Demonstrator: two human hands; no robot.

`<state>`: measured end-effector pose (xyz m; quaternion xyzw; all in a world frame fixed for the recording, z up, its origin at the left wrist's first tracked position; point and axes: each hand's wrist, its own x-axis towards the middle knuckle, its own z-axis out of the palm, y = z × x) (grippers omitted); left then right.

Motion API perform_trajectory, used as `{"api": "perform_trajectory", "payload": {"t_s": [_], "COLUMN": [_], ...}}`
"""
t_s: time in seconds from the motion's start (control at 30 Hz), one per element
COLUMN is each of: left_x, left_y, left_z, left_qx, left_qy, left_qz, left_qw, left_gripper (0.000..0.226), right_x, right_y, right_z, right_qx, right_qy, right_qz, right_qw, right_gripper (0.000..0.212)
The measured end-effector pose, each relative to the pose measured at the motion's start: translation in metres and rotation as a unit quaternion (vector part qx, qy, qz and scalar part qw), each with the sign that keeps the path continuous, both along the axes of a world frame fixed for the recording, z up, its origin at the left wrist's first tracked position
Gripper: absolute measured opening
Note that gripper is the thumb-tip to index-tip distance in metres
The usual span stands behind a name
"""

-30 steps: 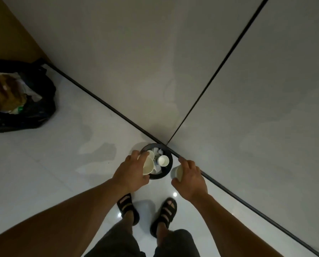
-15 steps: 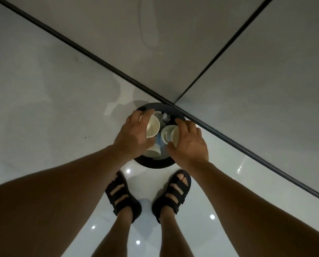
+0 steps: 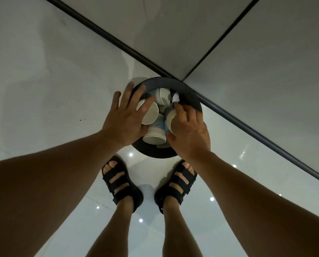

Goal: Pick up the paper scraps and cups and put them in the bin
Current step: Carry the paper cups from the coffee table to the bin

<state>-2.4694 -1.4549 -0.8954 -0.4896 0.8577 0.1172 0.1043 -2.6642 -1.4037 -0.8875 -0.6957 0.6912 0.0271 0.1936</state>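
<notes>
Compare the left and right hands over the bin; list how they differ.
The left hand has straight, spread fingers lying across the mouth of the left cup; the right hand has fingers curled round the right cup. The left hand leaves its cup's mouth mostly showing; the right hand hides most of its cup. Both hands are over the black bin, each touching a paper cup.

The mouth of the bin (image 3: 188,92) is crowding up: a stack of cups (image 3: 155,135) is lying against the near rim and a far cup (image 3: 163,95) is sitting beside a paper scrap (image 3: 175,98), leaving only narrow gaps. The left hand (image 3: 125,117), fingers spread flat over the left cup (image 3: 152,115), is covering the opening's left side; the right hand (image 3: 191,136), gripping the right cup (image 3: 170,119), is covering its right. Two walls (image 3: 173,34) are closing in just behind the bin, while the floor (image 3: 43,86) is lying open to the left
</notes>
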Motion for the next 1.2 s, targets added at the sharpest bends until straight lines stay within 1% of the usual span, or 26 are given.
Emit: {"api": "perform_trajectory", "payload": {"t_s": [0.1, 0.17, 0.27, 0.33, 0.47, 0.53, 0.67, 0.8, 0.97, 1.07, 1.2], "left_x": [0.0, -0.003, -0.011, -0.019, -0.035, -0.046, -0.071, -0.09, -0.103, -0.117, -0.15], "left_y": [0.003, 0.003, -0.001, -0.002, -0.003, -0.006, -0.007, 0.005, 0.024, 0.036, 0.079], "left_z": [0.002, 0.014, 0.051, 0.085, 0.167, 0.212, 0.296, 0.37, 0.448, 0.489, 0.537], "left_qx": [0.034, 0.053, 0.053, 0.062, 0.133, 0.14, 0.164, 0.164, 0.174, 0.154, 0.159], "left_qy": [-0.022, -0.016, 0.017, 0.028, 0.045, 0.051, 0.062, 0.076, 0.079, 0.068, 0.046], "left_qz": [0.0, 0.024, 0.072, 0.093, 0.156, 0.16, 0.143, 0.101, -0.01, -0.082, -0.178], "left_qw": [0.999, 0.998, 0.996, 0.993, 0.978, 0.976, 0.974, 0.978, 0.982, 0.982, 0.97], "left_gripper": [0.093, 0.097, 0.097, 0.094, 0.088, 0.085, 0.083, 0.082, 0.085, 0.085, 0.085], "right_x": [0.001, -0.001, -0.008, -0.016, -0.039, -0.052, -0.069, -0.077, -0.065, -0.049, -0.035], "right_y": [-0.004, -0.006, -0.002, 0.003, 0.01, 0.012, 0.021, 0.046, 0.106, 0.15, 0.227], "right_z": [0.002, 0.012, 0.045, 0.075, 0.153, 0.196, 0.281, 0.362, 0.443, 0.476, 0.508], "right_qx": [0.052, 0.083, 0.084, 0.091, 0.153, 0.174, 0.187, 0.165, 0.128, 0.109, 0.09], "right_qy": [-0.02, -0.048, -0.073, -0.085, -0.088, -0.087, -0.084, -0.076, -0.089, -0.093, -0.095], "right_qz": [-0.003, -0.005, -0.041, -0.07, -0.111, -0.124, -0.144, -0.197, -0.312, -0.38, -0.473], "right_qw": [0.998, 0.995, 0.993, 0.99, 0.978, 0.973, 0.968, 0.963, 0.937, 0.914, 0.871], "right_gripper": [0.095, 0.1, 0.095, 0.091, 0.091, 0.091, 0.087, 0.086, 0.084, 0.084, 0.084]}}
